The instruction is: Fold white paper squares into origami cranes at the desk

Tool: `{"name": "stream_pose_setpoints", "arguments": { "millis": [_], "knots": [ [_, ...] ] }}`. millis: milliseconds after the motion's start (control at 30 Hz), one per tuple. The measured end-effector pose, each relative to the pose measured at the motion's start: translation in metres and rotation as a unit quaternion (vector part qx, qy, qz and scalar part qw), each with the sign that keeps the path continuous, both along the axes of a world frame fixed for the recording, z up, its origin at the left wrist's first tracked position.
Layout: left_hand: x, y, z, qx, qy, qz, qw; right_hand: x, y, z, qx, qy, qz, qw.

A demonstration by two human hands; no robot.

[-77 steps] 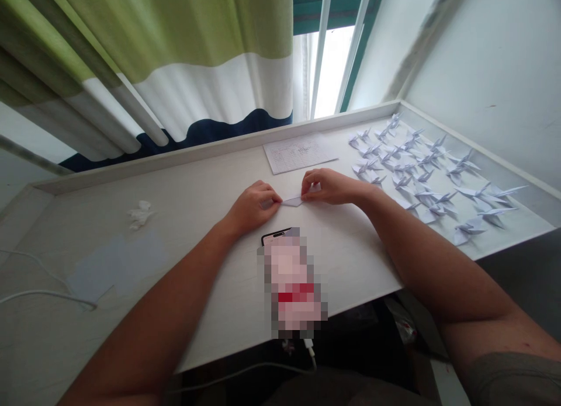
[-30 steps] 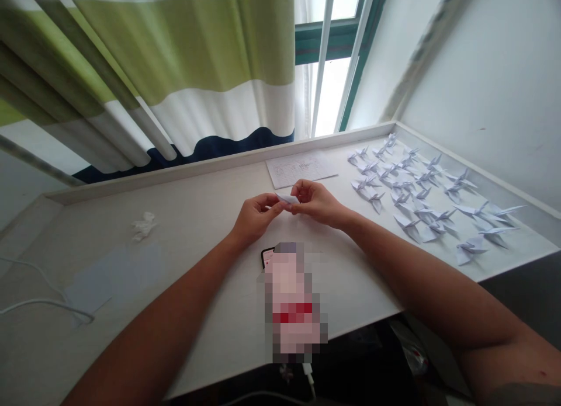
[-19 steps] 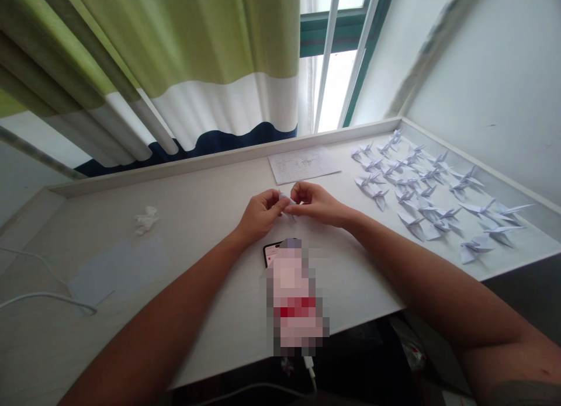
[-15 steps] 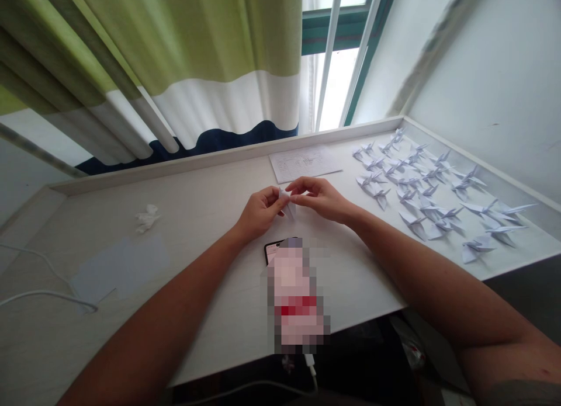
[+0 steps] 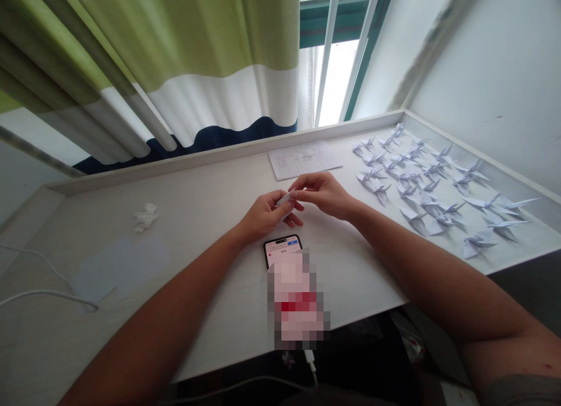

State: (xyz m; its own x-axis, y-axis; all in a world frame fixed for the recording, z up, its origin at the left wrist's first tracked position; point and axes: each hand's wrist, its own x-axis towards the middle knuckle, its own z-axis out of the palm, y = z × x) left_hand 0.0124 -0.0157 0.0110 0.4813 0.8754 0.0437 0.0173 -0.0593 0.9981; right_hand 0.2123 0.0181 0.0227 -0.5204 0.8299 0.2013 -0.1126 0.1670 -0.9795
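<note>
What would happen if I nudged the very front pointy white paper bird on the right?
That pointy white folded-paper bird is probably very light, since it looks like thin paper, so it might slide easily. Its creases should make it fairly stiff, but its narrow points could bend. With wings spread out, it doesn't seem apt to roll.

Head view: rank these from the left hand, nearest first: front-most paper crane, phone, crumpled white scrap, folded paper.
1. Folded paper, held in the left hand
2. Phone, just below the hand in view
3. Crumpled white scrap, off to the left
4. Front-most paper crane, far to the right
</note>
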Motion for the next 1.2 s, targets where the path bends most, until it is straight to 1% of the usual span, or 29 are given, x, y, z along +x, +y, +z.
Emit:
{"name": "stream_pose_setpoints", "arguments": {
  "millis": [200, 333, 500, 633, 700, 867, 1000, 1133, 1200],
  "knots": [
    [-0.003, -0.001, 0.003, -0.056, -0.029, -0.043, 0.997, 0.0, -0.001, 0.001, 0.002, -0.008, 0.0, 1.0],
    [-0.008, 0.002, 0.003, -0.088, -0.022, -0.075, 0.993, 0.003, 0.0, 0.002, 0.002, -0.016, 0.018, 1.0],
    [-0.009, 0.002, 0.002, -0.099, -0.013, -0.061, 0.993, 0.009, 0.005, 0.004, 0.023, -0.058, -0.011, 0.998],
    [-0.009, 0.001, 0.001, -0.092, -0.021, -0.058, 0.994, 0.009, 0.005, 0.001, -0.001, -0.081, 0.041, 0.996],
    [-0.008, 0.001, 0.001, -0.085, -0.019, -0.065, 0.994, 0.008, 0.004, -0.001, 0.0, -0.084, 0.047, 0.995],
    [-0.007, 0.001, 0.001, -0.07, -0.007, -0.058, 0.996, 0.005, 0.004, -0.003, 0.011, -0.082, 0.007, 0.997],
    [-0.006, 0.001, 0.001, -0.063, -0.015, -0.045, 0.997, 0.004, 0.002, -0.002, 0.023, -0.072, 0.0, 0.997],
    [-0.006, 0.003, -0.002, -0.072, -0.03, -0.053, 0.996, 0.003, 0.001, -0.004, 0.041, -0.078, -0.011, 0.996],
    [-0.005, 0.004, -0.004, -0.075, -0.043, -0.055, 0.995, 0.002, 0.0, -0.005, 0.062, -0.094, -0.026, 0.993]
  ]
}}
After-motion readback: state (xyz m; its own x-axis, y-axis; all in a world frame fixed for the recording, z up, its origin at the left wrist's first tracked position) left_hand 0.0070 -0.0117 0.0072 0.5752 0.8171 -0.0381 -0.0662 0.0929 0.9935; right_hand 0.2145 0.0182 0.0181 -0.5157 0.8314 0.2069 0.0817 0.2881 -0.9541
